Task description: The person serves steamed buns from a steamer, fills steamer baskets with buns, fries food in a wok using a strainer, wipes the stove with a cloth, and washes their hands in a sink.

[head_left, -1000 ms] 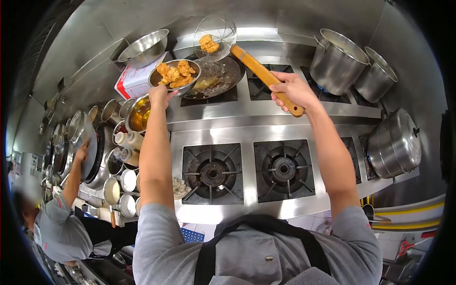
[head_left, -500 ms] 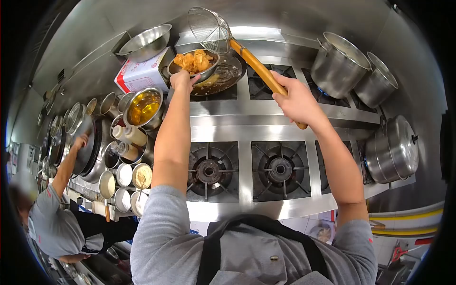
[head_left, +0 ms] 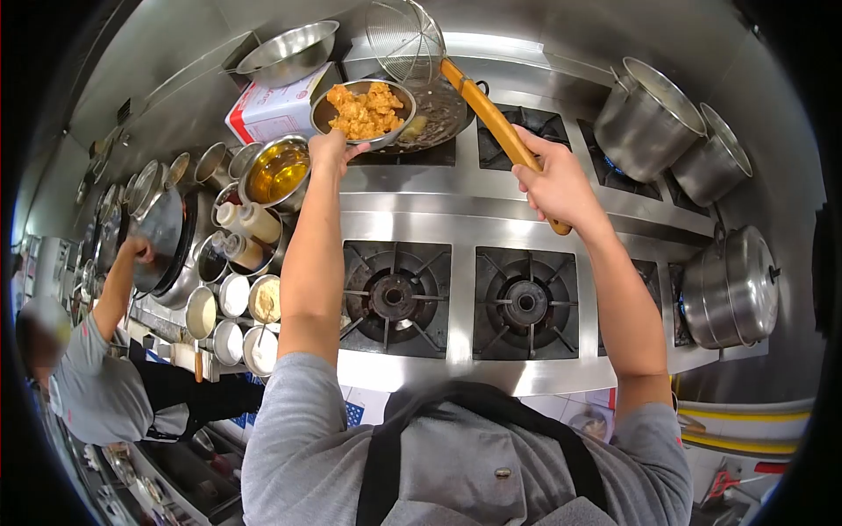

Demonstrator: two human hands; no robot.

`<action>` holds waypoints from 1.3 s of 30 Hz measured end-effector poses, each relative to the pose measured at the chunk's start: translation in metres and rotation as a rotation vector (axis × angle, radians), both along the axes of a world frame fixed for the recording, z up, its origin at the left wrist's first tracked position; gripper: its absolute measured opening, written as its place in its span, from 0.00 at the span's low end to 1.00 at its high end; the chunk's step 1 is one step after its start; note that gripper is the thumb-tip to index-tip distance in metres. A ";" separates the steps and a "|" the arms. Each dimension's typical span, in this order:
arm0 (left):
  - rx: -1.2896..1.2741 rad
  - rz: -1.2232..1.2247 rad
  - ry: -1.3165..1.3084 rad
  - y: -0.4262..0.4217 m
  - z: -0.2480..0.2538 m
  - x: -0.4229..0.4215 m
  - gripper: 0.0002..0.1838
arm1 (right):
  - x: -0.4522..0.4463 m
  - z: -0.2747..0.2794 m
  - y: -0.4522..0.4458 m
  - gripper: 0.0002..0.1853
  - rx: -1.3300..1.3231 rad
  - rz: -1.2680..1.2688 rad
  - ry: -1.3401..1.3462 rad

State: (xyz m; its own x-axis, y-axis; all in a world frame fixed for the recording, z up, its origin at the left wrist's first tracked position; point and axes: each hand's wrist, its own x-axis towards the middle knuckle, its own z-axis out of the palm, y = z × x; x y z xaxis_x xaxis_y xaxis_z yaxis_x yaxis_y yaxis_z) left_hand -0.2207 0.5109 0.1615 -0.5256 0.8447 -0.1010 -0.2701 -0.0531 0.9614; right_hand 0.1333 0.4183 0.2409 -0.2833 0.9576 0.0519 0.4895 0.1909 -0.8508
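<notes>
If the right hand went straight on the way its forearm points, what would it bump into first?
Past the wooden handle it holds, the right hand would likely meet the rear burner, or, passing above, the steel wall; depth is unclear.

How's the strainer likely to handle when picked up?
The strainer is probably light for its size, since its head is open wire. Its thick handle looks wooden, so likely stiff. Gripped near the handle's butt by the right hand, the head may tend to dip.
</notes>
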 end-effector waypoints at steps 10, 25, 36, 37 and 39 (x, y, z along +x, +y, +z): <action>-0.023 0.010 -0.005 -0.087 0.015 -0.042 0.15 | -0.023 -0.018 0.060 0.32 0.083 -0.102 -0.288; -0.078 0.667 0.010 -0.504 -0.092 0.090 0.17 | 0.010 -0.064 0.124 0.10 -0.593 0.169 0.347; -0.173 1.452 -0.109 -0.778 -0.176 0.341 0.13 | -0.019 -0.108 0.148 0.12 -1.048 0.390 0.828; -0.136 1.497 -0.119 -0.815 -0.207 0.355 0.16 | -0.022 -0.117 0.152 0.11 -1.089 0.414 0.843; -0.130 1.575 -0.137 -0.820 -0.197 0.398 0.17 | -0.029 -0.134 0.146 0.11 -1.080 0.459 0.872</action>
State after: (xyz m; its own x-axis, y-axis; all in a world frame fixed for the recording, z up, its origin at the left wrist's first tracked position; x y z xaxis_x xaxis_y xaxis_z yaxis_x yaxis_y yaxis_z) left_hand 0.1775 -0.3086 -0.0356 -0.8111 -0.5316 -0.2442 -0.1077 -0.2747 0.9555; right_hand 0.1039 0.5643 0.1069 -0.8232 0.4776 -0.3069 -0.1719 -0.7250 -0.6670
